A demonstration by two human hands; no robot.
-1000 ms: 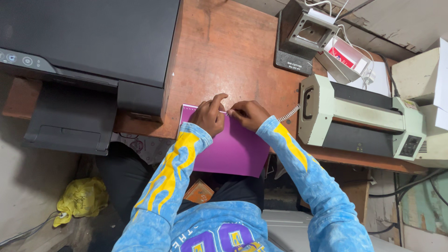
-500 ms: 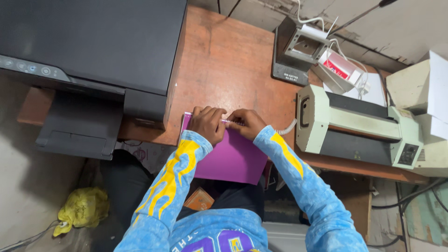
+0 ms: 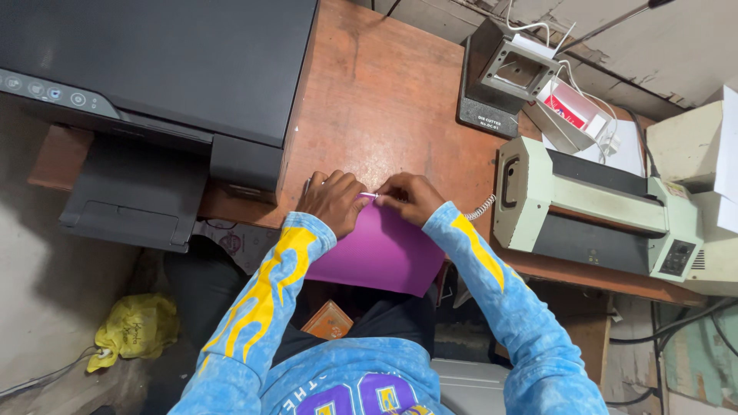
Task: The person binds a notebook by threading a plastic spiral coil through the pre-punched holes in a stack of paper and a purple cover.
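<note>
1. Left hand lies knuckles up on the top edge of the purple sheet, fingers curled and pinching that edge.
2. Right hand sits just beside it, fingertips meeting the left's at a small white bit on the sheet's top edge; its fingers are bent in a pinch too.
3. The sheet lies under and below both hands, on the near edge of the bench, its lower part hanging past the edge over the person's lap.
4. Count: one purple sheet, two hands, one black printer on the left, one pale green laminator on the right, one grey cutter behind it.
5. Both forearms, in blue sleeves with yellow flames, angle inward from the body so the wrists converge at the sheet.
6. A yellow bag lies on the floor at lower left.
</note>
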